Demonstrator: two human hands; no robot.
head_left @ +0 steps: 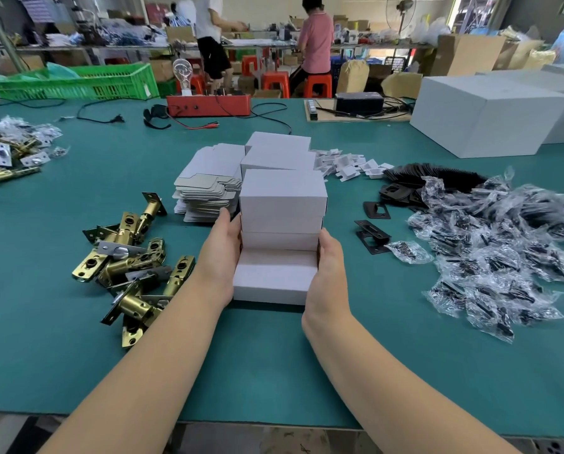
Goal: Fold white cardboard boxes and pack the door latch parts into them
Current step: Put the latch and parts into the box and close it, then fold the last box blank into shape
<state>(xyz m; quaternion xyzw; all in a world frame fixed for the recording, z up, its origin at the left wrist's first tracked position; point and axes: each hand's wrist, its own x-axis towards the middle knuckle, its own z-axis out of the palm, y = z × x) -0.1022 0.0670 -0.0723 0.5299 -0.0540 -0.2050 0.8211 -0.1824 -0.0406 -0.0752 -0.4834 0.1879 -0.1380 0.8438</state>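
Note:
A closed white cardboard box point(274, 283) lies on the green table at the centre. My left hand point(220, 253) presses its left side and my right hand point(329, 267) presses its right side, fingers straight along the walls. Right behind it rise more folded white boxes point(282, 198), stacked and in a row going back. A stack of flat box blanks point(208, 188) sits to their left. Brass door latches point(133, 263) lie in a pile left of my left arm. Black strike plates point(372, 234) and bagged screws point(503, 244) lie to the right.
White plastic inserts point(349, 163) lie behind the boxes. A large white carton point(483, 116) stands at the back right, a red tester box point(208, 104) with cables at the back centre, a green crate point(77, 83) at the back left. Two people work at a far bench.

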